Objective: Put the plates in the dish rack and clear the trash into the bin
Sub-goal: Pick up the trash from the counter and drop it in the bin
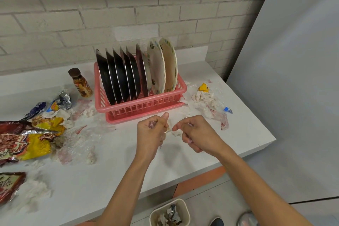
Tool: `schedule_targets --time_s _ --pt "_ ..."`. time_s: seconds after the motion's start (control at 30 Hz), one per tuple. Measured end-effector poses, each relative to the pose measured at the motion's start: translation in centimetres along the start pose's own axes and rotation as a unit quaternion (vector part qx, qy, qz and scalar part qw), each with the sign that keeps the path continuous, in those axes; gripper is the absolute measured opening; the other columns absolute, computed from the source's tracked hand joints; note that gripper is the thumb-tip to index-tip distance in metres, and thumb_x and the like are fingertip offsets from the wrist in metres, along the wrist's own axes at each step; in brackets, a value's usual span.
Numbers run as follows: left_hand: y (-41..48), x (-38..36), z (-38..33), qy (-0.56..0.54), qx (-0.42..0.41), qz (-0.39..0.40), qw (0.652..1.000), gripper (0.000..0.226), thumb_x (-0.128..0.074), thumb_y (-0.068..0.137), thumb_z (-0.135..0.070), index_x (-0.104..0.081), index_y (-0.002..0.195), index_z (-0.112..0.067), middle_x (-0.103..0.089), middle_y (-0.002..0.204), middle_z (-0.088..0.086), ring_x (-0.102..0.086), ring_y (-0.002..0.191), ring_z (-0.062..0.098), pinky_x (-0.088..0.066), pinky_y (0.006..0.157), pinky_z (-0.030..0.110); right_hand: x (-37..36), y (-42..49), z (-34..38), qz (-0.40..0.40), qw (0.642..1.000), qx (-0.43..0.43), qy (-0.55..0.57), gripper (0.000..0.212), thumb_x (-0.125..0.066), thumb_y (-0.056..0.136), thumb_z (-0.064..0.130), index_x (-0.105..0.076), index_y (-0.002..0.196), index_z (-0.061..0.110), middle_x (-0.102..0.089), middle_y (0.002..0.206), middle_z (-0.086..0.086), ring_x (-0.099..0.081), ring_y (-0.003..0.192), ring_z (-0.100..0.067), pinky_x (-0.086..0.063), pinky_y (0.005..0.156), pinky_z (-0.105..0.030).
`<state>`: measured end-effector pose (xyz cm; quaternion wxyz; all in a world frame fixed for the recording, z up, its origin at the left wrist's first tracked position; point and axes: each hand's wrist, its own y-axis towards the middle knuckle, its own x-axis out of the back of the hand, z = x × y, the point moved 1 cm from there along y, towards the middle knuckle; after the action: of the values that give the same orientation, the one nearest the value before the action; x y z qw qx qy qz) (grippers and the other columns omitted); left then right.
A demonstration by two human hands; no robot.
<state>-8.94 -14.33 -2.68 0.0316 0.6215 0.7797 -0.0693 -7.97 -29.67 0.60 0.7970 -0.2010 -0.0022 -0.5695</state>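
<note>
gripping crumpled clear wrap [151, 124] in left hand [153, 131] and right hand [195, 135], fingers curled tight, just before rack [139, 111] mid-surface. pinching white tissue [175, 132] between fists. plates [119, 75] upright in rack. wrappers [33, 139] heaped at left edge; bin [187, 211] below front edge.

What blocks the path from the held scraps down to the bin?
Nothing visible. The left grip and right grip hold plastic scraps above the table; the open bin stands on the floor just past its front edge.
</note>
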Motion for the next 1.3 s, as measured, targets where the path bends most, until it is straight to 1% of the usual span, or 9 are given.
schedule_targets --time_s 0.2,0.5,0.6,0.67,0.77,0.87,1.07,1.2,1.3 --pt "-0.8 0.2 0.5 0.003 0.032 -0.028 0.999 0.056 -0.062 0.093 -0.033 -0.039 0.043 -0.020 -0.035 0.046 0.001 -0.028 0.038 0.014 -0.024 0.043 0.023 -0.5 -0.3 0.0 -0.029 0.997 -0.004 0.067 0.057 -0.058 0.093 0.049 -0.041 0.052 0.012 -0.033 0.045 -0.006 -0.021 0.032 -0.014 -0.017 0.040 -0.017" --pt "-2.9 0.6 1.0 -0.036 0.093 -0.048 0.994 0.060 -0.037 0.101 -0.046 -0.028 0.050 -0.015 -0.024 0.048 0.004 -0.021 0.042 0.013 -0.017 0.043 0.021 -1.1 -1.4 -1.8 -0.015 0.971 -0.074 0.227 0.057 -0.041 0.099 0.045 -0.028 0.051 0.017 -0.027 0.046 -0.003 -0.015 0.036 -0.013 -0.010 0.042 -0.017" --pt "-4.0 0.3 1.2 -0.024 0.099 -0.051 0.993 0.055 -0.044 0.101 -0.033 -0.032 0.050 -0.016 -0.027 0.047 0.002 -0.021 0.045 0.016 -0.018 0.043 0.022 -0.9 -2.0 -2.5 0.015 0.964 -0.073 0.256 0.045 -0.033 0.097 0.032 -0.036 0.055 0.015 -0.029 0.047 -0.004 -0.014 0.036 -0.012 -0.011 0.040 -0.014" --pt "-5.1 -0.1 1.5 -0.010 0.077 -0.044 0.996 0.048 -0.048 0.101 -0.027 -0.045 0.055 -0.012 -0.030 0.047 0.001 -0.023 0.044 0.015 -0.019 0.042 0.021 -0.6 -2.5 -3.0 0.037 0.966 -0.061 0.247 0.031 -0.030 0.094 0.022 -0.050 0.073 0.011 -0.032 0.048 -0.005 -0.015 0.037 -0.011 -0.014 0.041 -0.013" --pt "-6.8 -0.8 2.0 -0.017 0.065 -0.036 0.997 0.026 -0.047 0.101 -0.019 -0.070 0.094 -0.009 -0.034 0.051 0.001 -0.025 0.042 0.013 -0.022 0.040 0.020 0.4 -3.8 -3.9 0.050 0.971 -0.059 0.225 0.029 -0.030 0.091 0.009 -0.054 0.108 0.011 -0.041 0.054 -0.008 -0.020 0.037 -0.012 -0.018 0.041 -0.014" --pt "-8.6 -2.1 2.8 -0.047 0.079 -0.036 0.995 0.025 -0.045 0.102 -0.013 -0.069 0.109 -0.013 -0.035 0.052 0.002 -0.027 0.040 0.012 -0.023 0.041 0.018 1.8 -5.7 -5.0 0.031 0.970 -0.058 0.233 0.031 -0.033 0.086 0.003 -0.053 0.108 0.011 -0.052 0.070 -0.008 -0.026 0.039 -0.014 -0.020 0.041 -0.015" --pt "-13.5 -5.5 3.8 -0.033 0.074 -0.041 0.996 0.025 -0.051 0.100 -0.021 -0.071 0.095 -0.007 -0.051 0.055 0.008 -0.035 0.035 0.016 -0.023 0.036 0.017 3.6 -9.8 -8.1 0.022 0.953 -0.084 0.291 0.029 -0.029 0.076 -0.010 -0.053 0.080 0.006 -0.055 0.078 -0.012 -0.031 0.041 -0.015 -0.017 0.041 -0.015" --pt "-16.9 -7.4 4.3 -0.029 0.091 -0.030 0.995 0.048 -0.052 0.099 -0.036 -0.058 0.056 -0.015 -0.046 0.048 0.012 -0.033 0.034 0.018 -0.020 0.038 0.022 4.3 -12.7 -10.4 0.052 0.950 -0.082 0.297 0.022 -0.040 0.085 -0.009 -0.053 0.090 0.007 -0.055 0.079 -0.016 -0.041 0.047 -0.020 -0.017 0.045 -0.027" --pt "-19.3 -8.0 5.1 -0.029 0.134 -0.039 0.990 0.054 -0.043 0.100 -0.044 -0.037 0.055 -0.017 -0.031 0.047 0.007 -0.024 0.033 0.015 -0.015 0.037 0.021 4.7 -14.8 -11.8 0.084 0.960 -0.051 0.263 0.008 -0.051 0.096 0.003 -0.059 0.096 0.005 -0.054 0.085 -0.016 -0.052 0.060 -0.023 -0.036 0.050 -0.033"
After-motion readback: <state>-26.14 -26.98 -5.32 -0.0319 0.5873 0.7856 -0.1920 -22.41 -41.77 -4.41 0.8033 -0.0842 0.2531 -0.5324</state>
